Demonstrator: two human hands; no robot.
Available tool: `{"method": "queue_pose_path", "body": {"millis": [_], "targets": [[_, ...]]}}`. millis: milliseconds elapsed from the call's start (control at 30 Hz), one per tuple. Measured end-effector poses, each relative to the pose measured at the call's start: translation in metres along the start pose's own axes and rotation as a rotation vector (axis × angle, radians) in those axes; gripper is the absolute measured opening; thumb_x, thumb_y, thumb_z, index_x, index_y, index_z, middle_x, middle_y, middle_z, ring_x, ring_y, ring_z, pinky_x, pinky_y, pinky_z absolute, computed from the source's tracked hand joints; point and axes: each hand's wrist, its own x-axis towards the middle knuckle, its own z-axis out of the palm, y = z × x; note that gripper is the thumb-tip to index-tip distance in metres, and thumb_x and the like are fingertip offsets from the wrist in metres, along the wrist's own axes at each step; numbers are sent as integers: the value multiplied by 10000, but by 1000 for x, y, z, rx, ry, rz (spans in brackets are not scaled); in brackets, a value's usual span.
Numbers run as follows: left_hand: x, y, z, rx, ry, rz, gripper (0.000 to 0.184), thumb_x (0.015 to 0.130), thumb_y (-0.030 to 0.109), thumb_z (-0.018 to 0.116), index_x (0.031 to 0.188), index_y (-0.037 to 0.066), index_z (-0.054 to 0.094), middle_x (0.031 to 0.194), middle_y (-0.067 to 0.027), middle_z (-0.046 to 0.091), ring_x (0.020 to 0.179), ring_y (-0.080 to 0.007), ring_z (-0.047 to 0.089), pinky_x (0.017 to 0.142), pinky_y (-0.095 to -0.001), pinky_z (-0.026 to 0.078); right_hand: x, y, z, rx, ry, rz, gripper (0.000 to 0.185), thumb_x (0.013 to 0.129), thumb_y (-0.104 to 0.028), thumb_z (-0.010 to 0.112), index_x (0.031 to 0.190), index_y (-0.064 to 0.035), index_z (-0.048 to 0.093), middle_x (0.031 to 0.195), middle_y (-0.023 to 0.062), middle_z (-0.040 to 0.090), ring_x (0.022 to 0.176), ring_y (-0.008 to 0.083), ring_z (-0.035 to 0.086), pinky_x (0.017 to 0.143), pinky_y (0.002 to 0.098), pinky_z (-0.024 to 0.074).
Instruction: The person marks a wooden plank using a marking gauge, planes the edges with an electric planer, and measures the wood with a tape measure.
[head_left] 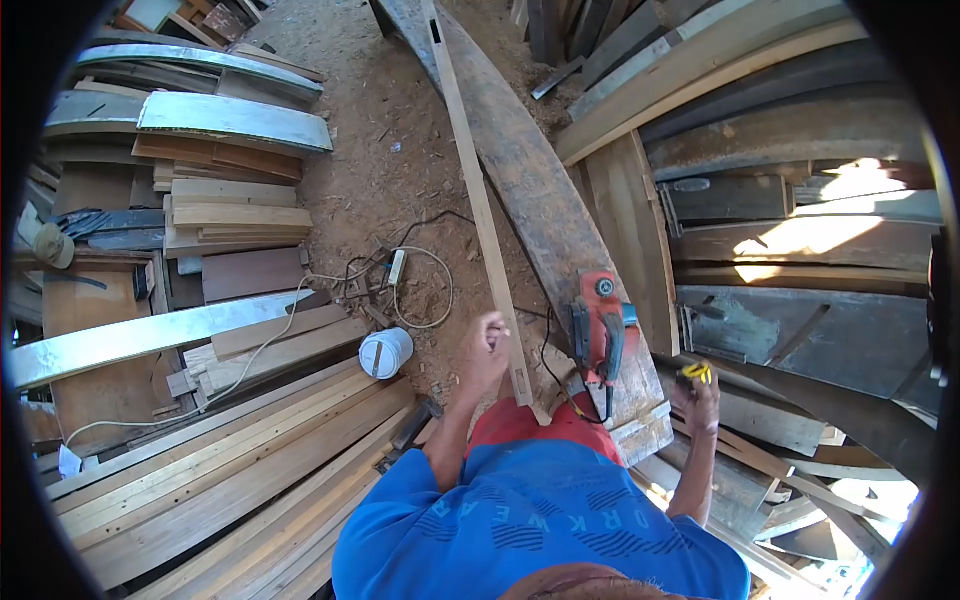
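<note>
A long wooden bar (478,195) with mortise slots near its ends runs from my lap along the left edge of the workbench plank (545,190). My left hand (487,348) is beside the near part of the bar, fingers curled; whether anything is pinched in them is hidden. Out to the right, my right hand (702,400) is closed around a small yellow-and-black tape measure (696,373). Between my hands, a red electric planer (600,325) rests on the near end of the plank, with its dark cord hanging down.
A white bucket (386,353) stands on the shaving-covered ground at left, near a power strip (397,267) with tangled cords. Stacked boards (240,215) line the left side. Large timber slabs (800,240) lie at right. Long planks (220,440) lie at lower left.
</note>
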Motion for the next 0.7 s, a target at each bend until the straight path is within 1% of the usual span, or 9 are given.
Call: {"method": "queue_pose_path", "body": {"millis": [100,167,267,300,367,433,533,633,700], "targets": [[7,1,23,-214,-262,35,365,989,181,648,1300,4,570,1021,-128,704,808,-184,691,712,-327,579,-5,-74,105,51,-405,-27,778,857,-212,786,1505,-132,362,1243,124,614,876,279,715,806,414,656],[3,39,29,-680,-517,-308,336,1065,323,566,1254,52,625,1001,-69,695,822,-143,673,713,-315,585,4,-74,158,-25,-620,-18,829,809,-162,821,1498,-105,364,1316,146,592,941,272,708,784,384,658],[1,25,41,-963,-879,-593,449,1100,437,452,1306,62,591,973,-49,688,812,-107,658,700,-300,585,-3,-60,233,-157,-886,85,831,754,-31,809,1457,-94,371,1366,162,565,1063,261,670,829,389,640],[-2,26,39,-941,-773,-556,462,1092,466,450,1275,66,590,954,-52,683,789,-114,657,677,-294,574,1,-45,248,-220,-956,85,824,738,-5,818,1431,-93,380,1403,177,552,1131,278,654,879,399,631],[-2,34,30,-889,-562,-486,494,1078,525,445,1213,73,588,914,-58,672,742,-129,655,631,-282,552,4,-29,273,-391,-1087,-41,726,752,82,645,1409,-73,377,1524,158,434,1285,268,554,1005,385,556],[4,31,11,-751,-454,-405,427,1079,432,504,1249,57,616,952,-31,675,783,-102,643,676,-272,545,7,-23,291,-400,-1164,-79,627,874,-80,692,1414,-86,374,1548,145,390,1308,246,533,985,403,572],[13,22,-7,-576,-413,-258,385,1085,303,526,1347,28,591,1059,-22,683,898,-91,632,788,-268,539,-6,-19,311,-56,-1012,284,462,990,-297,662,1340,-95,440,1440,121,498,1219,206,589,921,396,604],[20,19,-11,-516,-381,-128,442,1064,215,553,1448,-1,530,1244,-63,671,1072,-107,622,903,-263,507,8,4,325,-282,-710,185,434,1041,-426,599,1280,-78,501,1218,69,591,1116,143,594,983,278,485],[27,8,-9,-780,-414,-166,501,1039,199,583,1481,-23,501,1340,-93,644,1143,-122,624,963,-280,504,26,19,319,-401,-728,23,305,1044,-331,606,1163,-58,541,1080,53,622,1034,126,601,912,300,511]]}}
